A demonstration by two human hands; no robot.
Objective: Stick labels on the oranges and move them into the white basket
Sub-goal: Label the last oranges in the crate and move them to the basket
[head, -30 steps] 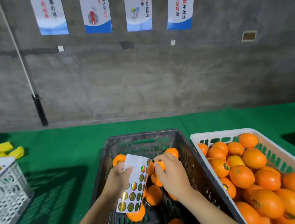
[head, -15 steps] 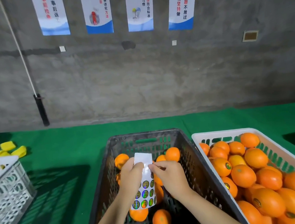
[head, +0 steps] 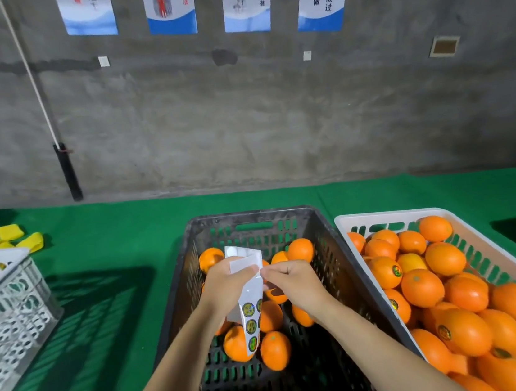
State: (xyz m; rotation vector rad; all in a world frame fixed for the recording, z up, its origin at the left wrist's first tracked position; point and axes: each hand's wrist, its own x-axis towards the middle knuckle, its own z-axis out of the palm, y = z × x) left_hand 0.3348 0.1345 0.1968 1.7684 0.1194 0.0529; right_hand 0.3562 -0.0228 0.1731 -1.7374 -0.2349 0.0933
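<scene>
Left hand (head: 228, 283) grips label sheet (head: 247, 304); right hand (head: 289, 279) pinches it — fingers curled.

On the surface (head: 126, 244), the crate (head: 194, 268) stands in the middle, the basket (head: 492, 264) touching its right side, another basket (head: 7, 310) well left. Oranges (head: 444, 258) lie in both. Posters (head: 170, 8) hang on the wall behind.

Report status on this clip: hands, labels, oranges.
Left hand holds white label sheet; right hand pinches its edge. Unlabelled oranges wait in black plastic crate. Nothing obstructing.
</scene>
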